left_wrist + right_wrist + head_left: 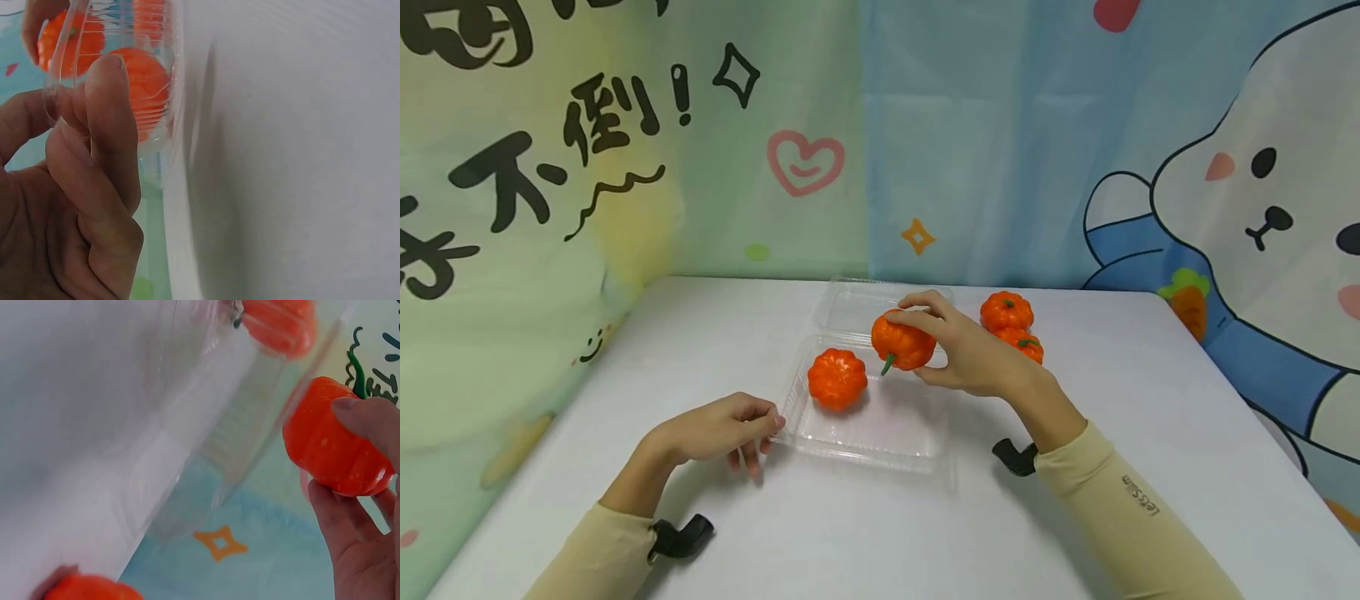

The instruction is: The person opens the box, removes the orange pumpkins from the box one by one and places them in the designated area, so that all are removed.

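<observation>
My right hand [966, 346] grips a small orange pumpkin [901, 342] with a green stem, thumb on one side and fingers on the other. It hangs over the right part of a clear plastic box [880, 446], whose lid lies folded open at the back. Inside the box, toward its left, sits another orange pumpkin [837, 380]. At the box's front left corner, my left hand [726, 433] pinches the rim between thumb and fingers. The left wrist view shows those fingers [111, 125] right at the plastic edge.
Two more orange pumpkins [1006, 312] stand close together at the back right, partly behind my right hand. The white table [700, 333] ends at the back against a printed curtain [970, 150]. A clear lid [857, 304] lies behind the box.
</observation>
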The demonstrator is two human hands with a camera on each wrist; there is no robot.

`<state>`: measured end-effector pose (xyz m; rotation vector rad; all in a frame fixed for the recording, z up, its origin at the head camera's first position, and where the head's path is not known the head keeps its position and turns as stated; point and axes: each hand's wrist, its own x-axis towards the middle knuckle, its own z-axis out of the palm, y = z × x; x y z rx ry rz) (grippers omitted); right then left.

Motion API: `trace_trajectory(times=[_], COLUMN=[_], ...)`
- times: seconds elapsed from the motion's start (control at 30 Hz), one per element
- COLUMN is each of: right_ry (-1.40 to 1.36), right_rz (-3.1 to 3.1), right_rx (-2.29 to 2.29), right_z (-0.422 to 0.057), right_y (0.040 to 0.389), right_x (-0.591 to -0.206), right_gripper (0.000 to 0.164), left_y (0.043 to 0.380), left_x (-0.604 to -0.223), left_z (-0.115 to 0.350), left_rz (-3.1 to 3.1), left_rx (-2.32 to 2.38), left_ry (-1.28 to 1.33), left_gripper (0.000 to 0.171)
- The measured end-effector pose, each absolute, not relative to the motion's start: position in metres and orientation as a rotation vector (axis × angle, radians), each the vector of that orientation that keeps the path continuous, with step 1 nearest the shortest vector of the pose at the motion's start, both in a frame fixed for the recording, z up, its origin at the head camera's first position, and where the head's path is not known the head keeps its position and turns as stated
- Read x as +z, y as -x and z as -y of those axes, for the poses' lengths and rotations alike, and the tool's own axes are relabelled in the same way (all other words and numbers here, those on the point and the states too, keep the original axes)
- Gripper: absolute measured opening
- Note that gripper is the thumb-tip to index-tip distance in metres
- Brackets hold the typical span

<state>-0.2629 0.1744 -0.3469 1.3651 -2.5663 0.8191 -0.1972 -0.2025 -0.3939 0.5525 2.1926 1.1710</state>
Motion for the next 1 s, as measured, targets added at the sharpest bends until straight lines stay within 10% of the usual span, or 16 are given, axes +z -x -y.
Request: trace_trajectory(times=[1.0], right_ry=[-1.095], right_rz=[2.534], right_rx=[0.784], right_z=[-0.252], right_y=[0.228], right_x=[-0.355], right_gripper=[0.078], left_y=[0.198], left_x=[-0.391], left_z=[0.201], left_rz=[-2.173], left_rx=[1.154], left_ry=[-0.563], left_gripper=[0.039])
